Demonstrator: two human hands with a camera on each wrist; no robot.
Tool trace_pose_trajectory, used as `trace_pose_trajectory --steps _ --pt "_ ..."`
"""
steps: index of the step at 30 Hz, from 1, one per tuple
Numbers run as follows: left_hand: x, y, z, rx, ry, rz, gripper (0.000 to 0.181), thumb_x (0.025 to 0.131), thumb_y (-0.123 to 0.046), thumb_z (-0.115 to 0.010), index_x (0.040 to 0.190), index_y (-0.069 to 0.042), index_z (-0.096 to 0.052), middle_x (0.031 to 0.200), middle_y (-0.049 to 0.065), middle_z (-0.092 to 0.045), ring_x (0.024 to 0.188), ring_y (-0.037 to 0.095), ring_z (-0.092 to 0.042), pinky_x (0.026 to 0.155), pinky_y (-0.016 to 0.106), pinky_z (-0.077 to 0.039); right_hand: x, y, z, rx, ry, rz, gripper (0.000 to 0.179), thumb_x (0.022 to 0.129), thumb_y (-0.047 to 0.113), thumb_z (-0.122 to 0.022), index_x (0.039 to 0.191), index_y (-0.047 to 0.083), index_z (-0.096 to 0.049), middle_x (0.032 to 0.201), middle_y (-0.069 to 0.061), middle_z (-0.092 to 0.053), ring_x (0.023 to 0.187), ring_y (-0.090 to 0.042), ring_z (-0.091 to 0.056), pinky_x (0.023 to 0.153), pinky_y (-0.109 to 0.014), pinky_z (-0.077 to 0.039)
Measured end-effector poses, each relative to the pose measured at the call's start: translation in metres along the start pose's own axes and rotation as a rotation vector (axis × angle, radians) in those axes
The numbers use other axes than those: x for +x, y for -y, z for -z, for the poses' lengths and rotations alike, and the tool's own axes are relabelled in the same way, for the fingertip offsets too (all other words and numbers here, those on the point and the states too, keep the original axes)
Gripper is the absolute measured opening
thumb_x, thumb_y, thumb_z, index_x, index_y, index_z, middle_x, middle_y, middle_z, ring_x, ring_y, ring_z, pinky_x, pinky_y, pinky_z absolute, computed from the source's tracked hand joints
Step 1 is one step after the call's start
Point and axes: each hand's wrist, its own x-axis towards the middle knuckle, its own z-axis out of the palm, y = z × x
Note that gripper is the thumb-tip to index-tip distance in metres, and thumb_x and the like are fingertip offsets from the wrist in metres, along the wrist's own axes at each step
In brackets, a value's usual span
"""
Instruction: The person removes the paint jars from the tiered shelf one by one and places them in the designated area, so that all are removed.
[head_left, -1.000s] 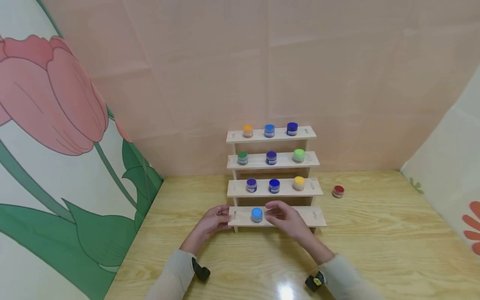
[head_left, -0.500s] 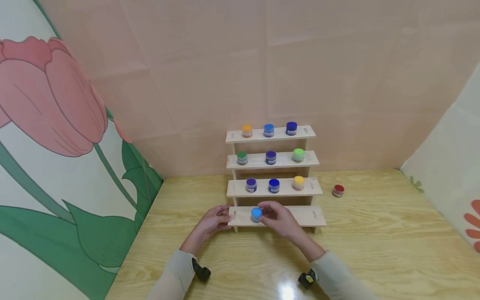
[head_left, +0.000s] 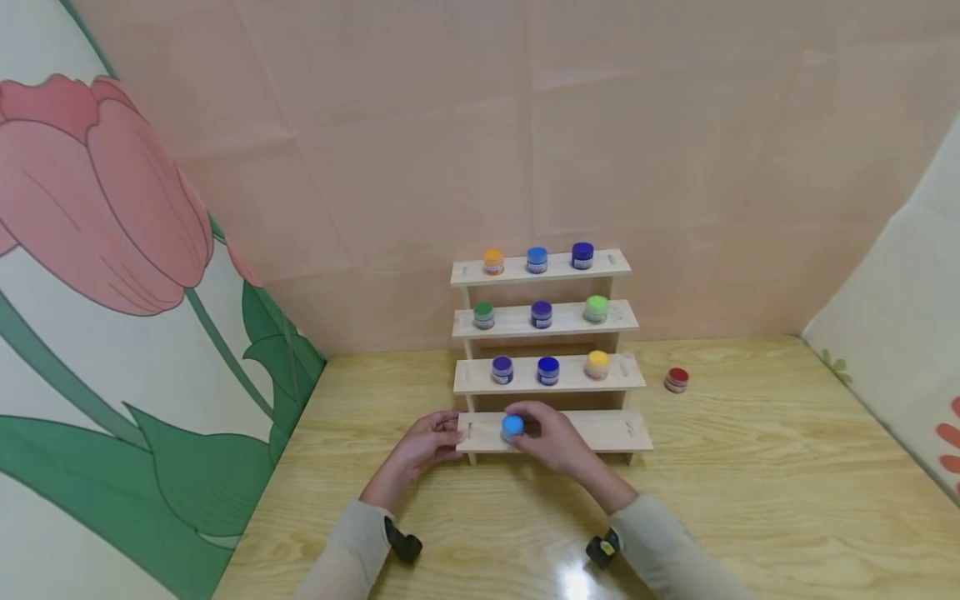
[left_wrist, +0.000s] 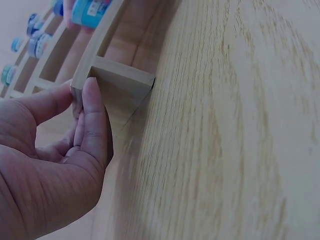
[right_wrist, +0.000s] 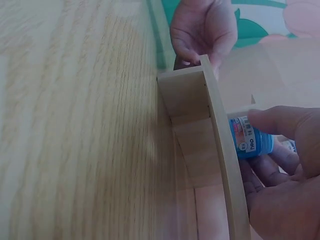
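Observation:
A pale wooden rack (head_left: 611, 430) with stepped shelves stands on the table. My left hand (head_left: 422, 448) pinches the left end of its lowest board (left_wrist: 86, 67) between thumb and fingers. On that board, left of its middle, sits a light blue paint jar (head_left: 512, 426). My right hand (head_left: 553, 440) grips this jar from the right, thumb on the near side and fingers behind. In the right wrist view the labelled jar (right_wrist: 250, 139) stands against the board, with the right thumb (right_wrist: 270, 119) on it. Part of the jar is hidden by the fingers.
Three paint jars stand on each upper shelf, among them a green jar (head_left: 483, 315), a light green jar (head_left: 596, 309) and a yellow jar (head_left: 597, 365). A dark red jar (head_left: 677, 380) stands on the table (head_left: 750, 467) right of the rack. Behind is a pinkish cloth backdrop (head_left: 405, 167).
My right hand has moved left along the lowest board and closed round the light blue jar. The left hand stays at the board's end.

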Motion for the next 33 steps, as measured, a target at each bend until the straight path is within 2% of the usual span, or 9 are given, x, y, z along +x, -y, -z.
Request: trace_pose_trajectory --steps 6,12,20,27,33 --pt "0.0 0.0 -0.001 -0.001 0.006 0.0 0.055 0.096 0.004 -0.062 0.147 0.008 -0.042 0.108 0.009 -0.055 0.086 0.017 -0.065 0.077 0.03 -0.062 0.0 0.005 -0.002 -0.033 -0.009 -0.037 0.034 0.088 0.006 -0.078 0.121 0.013 -0.069 0.121 -0.004 -0.066 0.118 -0.028 -0.062 0.104 -0.047 -0.052" --pt "-0.001 0.001 -0.002 -0.011 0.003 -0.004 0.056 0.096 0.005 -0.062 0.148 0.008 -0.041 0.107 0.009 -0.055 0.085 0.017 -0.064 0.075 0.028 -0.062 -0.005 0.008 0.005 -0.011 0.011 0.011 0.036 0.089 0.004 -0.077 0.123 0.009 -0.068 0.118 -0.005 -0.065 0.115 -0.029 -0.063 0.101 -0.045 -0.054" --pt "0.002 0.003 0.0 -0.021 0.005 -0.016 0.055 0.096 0.005 -0.061 0.147 0.009 -0.04 0.106 0.008 -0.054 0.085 0.016 -0.063 0.075 0.028 -0.062 -0.017 0.006 0.022 0.038 0.031 0.085 0.038 0.091 0.004 -0.075 0.128 0.002 -0.064 0.122 -0.011 -0.063 0.116 -0.033 -0.061 0.099 -0.043 -0.056" --pt "0.001 0.003 0.001 -0.023 0.006 -0.01 0.056 0.096 0.004 -0.063 0.147 0.008 -0.042 0.107 0.008 -0.055 0.086 0.017 -0.064 0.074 0.028 -0.062 -0.028 -0.002 0.041 0.041 0.017 0.079 0.04 0.092 0.005 -0.074 0.13 0.002 -0.063 0.124 -0.01 -0.062 0.117 -0.031 -0.06 0.098 -0.042 -0.057" --pt "0.0 0.002 0.001 -0.017 0.009 0.0 0.056 0.096 0.003 -0.064 0.147 0.007 -0.043 0.107 0.009 -0.056 0.087 0.017 -0.064 0.074 0.028 -0.062 -0.038 -0.01 0.057 0.04 0.002 0.115 0.037 0.091 0.003 -0.074 0.126 0.0 -0.063 0.122 -0.013 -0.062 0.115 -0.033 -0.06 0.096 -0.042 -0.058"
